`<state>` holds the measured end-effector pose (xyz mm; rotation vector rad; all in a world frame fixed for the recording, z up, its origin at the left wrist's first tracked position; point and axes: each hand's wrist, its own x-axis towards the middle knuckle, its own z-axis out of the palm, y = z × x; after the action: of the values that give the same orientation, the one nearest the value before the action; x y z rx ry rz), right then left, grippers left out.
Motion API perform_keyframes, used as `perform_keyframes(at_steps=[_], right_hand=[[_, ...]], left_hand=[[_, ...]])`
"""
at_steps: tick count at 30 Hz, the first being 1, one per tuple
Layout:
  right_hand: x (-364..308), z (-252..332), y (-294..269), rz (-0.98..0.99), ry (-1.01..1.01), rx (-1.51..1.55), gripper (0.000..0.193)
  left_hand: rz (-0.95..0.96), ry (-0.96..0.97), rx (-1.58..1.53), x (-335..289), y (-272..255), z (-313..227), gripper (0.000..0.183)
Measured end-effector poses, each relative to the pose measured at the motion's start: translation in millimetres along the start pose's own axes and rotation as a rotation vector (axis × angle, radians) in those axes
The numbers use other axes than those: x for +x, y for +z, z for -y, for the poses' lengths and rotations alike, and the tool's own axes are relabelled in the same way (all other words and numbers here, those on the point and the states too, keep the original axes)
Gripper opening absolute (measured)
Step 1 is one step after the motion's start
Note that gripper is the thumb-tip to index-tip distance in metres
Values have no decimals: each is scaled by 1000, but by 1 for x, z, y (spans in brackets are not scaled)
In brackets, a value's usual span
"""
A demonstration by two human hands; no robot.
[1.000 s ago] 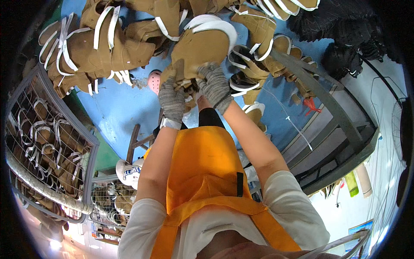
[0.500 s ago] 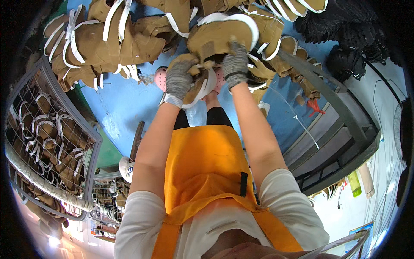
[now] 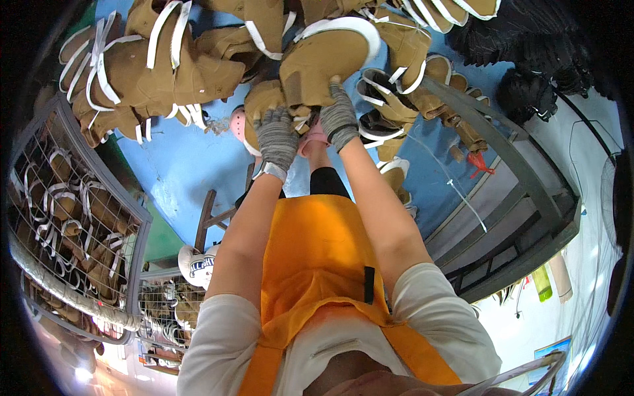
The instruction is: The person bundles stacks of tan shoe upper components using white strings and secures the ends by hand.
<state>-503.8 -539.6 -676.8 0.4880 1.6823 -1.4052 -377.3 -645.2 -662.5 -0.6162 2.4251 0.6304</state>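
Both my hands wear grey knit gloves. My right hand point(image 3: 340, 119) grips the lower edge of a large brown shoe upper point(image 3: 320, 63) with a white rim, its thumb lying on the brown face. With my left hand point(image 3: 276, 138) I hold a second brown upper point(image 3: 263, 98), fingers laid over its near side. The two uppers meet between my hands, where a small dark opening shows. Beneath them are pink clogs point(image 3: 238, 124) on my feet.
Piles of brown uppers point(image 3: 155, 76) with white strips lie ahead on the blue floor point(image 3: 162, 195). Wire cages point(image 3: 79, 218) with more uppers stand at left. A dark metal frame point(image 3: 522, 165) is at right, and black bundles point(image 3: 528, 89) lie at far right.
Both hands have come slightly nearer to me, the right one also leftward. The large upper has shifted a little left, and the left-hand upper has turned, its white rim now at its left side.
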Motion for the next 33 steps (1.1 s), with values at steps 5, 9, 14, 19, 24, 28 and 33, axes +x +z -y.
perform_keyframes(at_steps=[5,9,14,19,24,28,33], right_hand=[[-25,34,-7,4,-437,-1452,64],[16,41,-59,228,-658,-1043,63],[10,86,-80,442,-211,-256,68],[65,20,-102,-449,-247,-220,64],[96,47,-69,-415,-256,-243,71],[126,48,-57,-512,-88,-497,69],[165,23,-67,-457,23,-695,70]], left_hand=[[101,-11,-228,1,-21,-14,61],[72,-36,-830,66,-32,7,81],[204,-152,-714,148,-27,-5,77],[325,-14,-576,175,-29,-22,85],[178,-4,-959,174,-37,-11,78],[192,-170,-1022,171,-55,-36,65],[207,-117,-675,197,-37,-28,66]])
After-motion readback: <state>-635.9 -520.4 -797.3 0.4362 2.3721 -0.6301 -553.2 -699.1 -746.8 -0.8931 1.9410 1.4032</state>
